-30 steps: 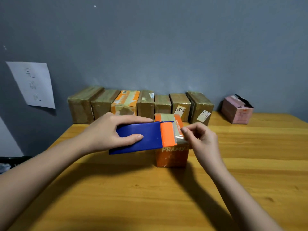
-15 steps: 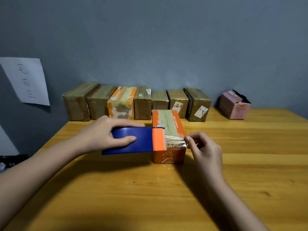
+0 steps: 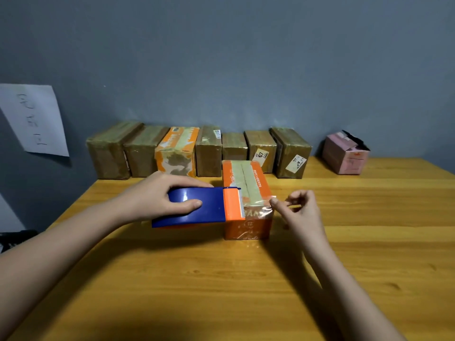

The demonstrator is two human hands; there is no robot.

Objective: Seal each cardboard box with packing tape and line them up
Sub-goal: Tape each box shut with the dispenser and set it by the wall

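Gripping a blue tape dispenser [image 3: 197, 207] with an orange cutter head [image 3: 232, 204], the left hand [image 3: 157, 196] holds the tool level against the left side of an orange cardboard box [image 3: 247, 212] that stands near the middle of a wooden table [image 3: 221, 291]. The thumb lies across the dispenser's flat blue face and the fingers curl over its far edge. A strip of clear tape [image 3: 258, 205] runs from the cutter head across the near end of the box top to the right hand [image 3: 301, 212], which pinches the strip's free end just beside the box's right top edge, its other fingers loosely curled. The two hands sit on either side of the box, apart from each other. The box top already bears pale tape along its length, and glossy film shows on its front face.

Behind it, against a grey-blue wall [image 3: 246, 70], a row of seven taped boxes [image 3: 197, 151] stands side by side at the table's far edge; most are brown, one is orange and white, and two on the right carry white labels. The orange box in hand stands just in front of this row, toward its right half. A pink box [image 3: 344, 153] with a raised dark flap sits apart at the far right. A white sheet of paper [image 3: 34, 119] with handwriting hangs on the wall at left.
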